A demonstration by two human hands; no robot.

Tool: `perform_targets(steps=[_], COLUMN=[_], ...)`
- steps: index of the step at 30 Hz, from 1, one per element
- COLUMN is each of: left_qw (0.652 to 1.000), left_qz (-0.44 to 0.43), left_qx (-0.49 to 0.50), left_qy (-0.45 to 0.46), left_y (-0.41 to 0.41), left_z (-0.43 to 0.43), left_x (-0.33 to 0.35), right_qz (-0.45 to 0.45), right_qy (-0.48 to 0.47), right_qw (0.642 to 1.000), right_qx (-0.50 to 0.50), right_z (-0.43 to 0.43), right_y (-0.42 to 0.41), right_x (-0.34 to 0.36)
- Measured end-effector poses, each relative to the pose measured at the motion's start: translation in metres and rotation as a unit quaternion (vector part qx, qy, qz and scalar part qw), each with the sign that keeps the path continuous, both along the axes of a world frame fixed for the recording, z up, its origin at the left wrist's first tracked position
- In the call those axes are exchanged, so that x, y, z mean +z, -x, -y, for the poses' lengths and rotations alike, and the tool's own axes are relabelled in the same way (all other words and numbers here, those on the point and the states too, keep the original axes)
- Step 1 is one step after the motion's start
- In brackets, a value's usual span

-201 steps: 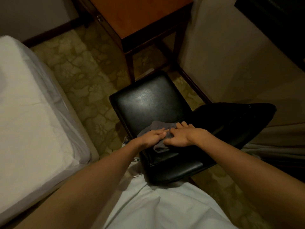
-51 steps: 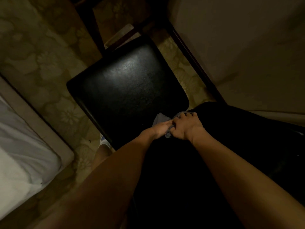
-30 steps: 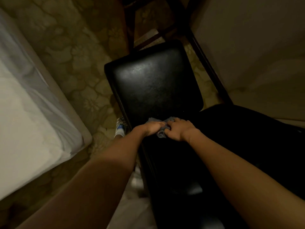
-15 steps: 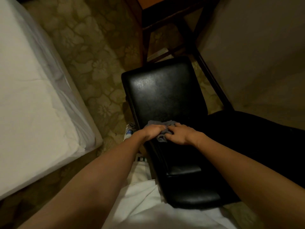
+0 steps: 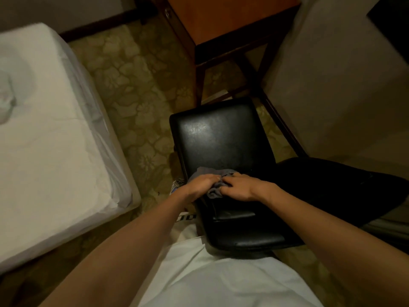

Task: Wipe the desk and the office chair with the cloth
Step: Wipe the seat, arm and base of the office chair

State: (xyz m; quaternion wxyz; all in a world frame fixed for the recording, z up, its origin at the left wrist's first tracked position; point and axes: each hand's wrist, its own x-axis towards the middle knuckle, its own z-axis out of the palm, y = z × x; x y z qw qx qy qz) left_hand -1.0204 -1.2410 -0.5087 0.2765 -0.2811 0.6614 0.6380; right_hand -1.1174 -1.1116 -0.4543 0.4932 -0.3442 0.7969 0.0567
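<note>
At chair (image 5: 219,138) edge, left hand (image 5: 200,185), right hand (image 5: 240,188) grip cloth (image 5: 215,192).

A small grey crumpled cloth (image 5: 215,188) sits bunched at the near edge of a glossy black padded chair seat (image 5: 219,140), gripped between the curled fingers of the left hand (image 5: 199,185) and the right hand (image 5: 241,188). Beyond the fingertips, past the seat's far edge, a reddish-brown wooden desk (image 5: 225,16) stands on dark legs.

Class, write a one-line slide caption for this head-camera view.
Left hand and right hand hold a grey cloth on the black chair seat, white bed alongside, wooden desk ahead.
</note>
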Motion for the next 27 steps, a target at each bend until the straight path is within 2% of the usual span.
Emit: perform_targets(steps=[3, 7, 14, 20, 24, 27], left_qw=[1.0, 0.996, 0.993, 0.979, 0.969, 0.97], left_qz=[0.006, -0.059, -0.086, -0.098, -0.136, -0.153], left_qx=[0.02, -0.062, -0.068, -0.134, -0.172, -0.159], left_qy=[0.001, 0.033, 0.049, 0.116, 0.115, 0.098], left_y=[-0.007, -0.01, -0.015, -0.019, -0.016, -0.016], left_z=[-0.004, -0.014, -0.026, -0.031, -0.039, -0.044], left_x=[0.008, 0.023, 0.031, 0.043, 0.055, 0.062], right_qz=[0.003, 0.002, -0.015, -0.036, -0.055, -0.074], right_qy=[0.018, 0.033, 0.047, 0.08, 0.079, 0.072], right_qw=[1.0, 0.999, 0.999, 0.996, 0.994, 0.992], right_qx=[0.003, 0.011, -0.004, -0.028, -0.057, -0.072], right_z=[-0.009, -0.022, -0.045, -0.063, -0.072, -0.075], right_y=[-0.003, -0.006, -0.014, -0.025, -0.033, -0.036], right_x=[0.014, 0.031, 0.059, 0.08, 0.091, 0.097])
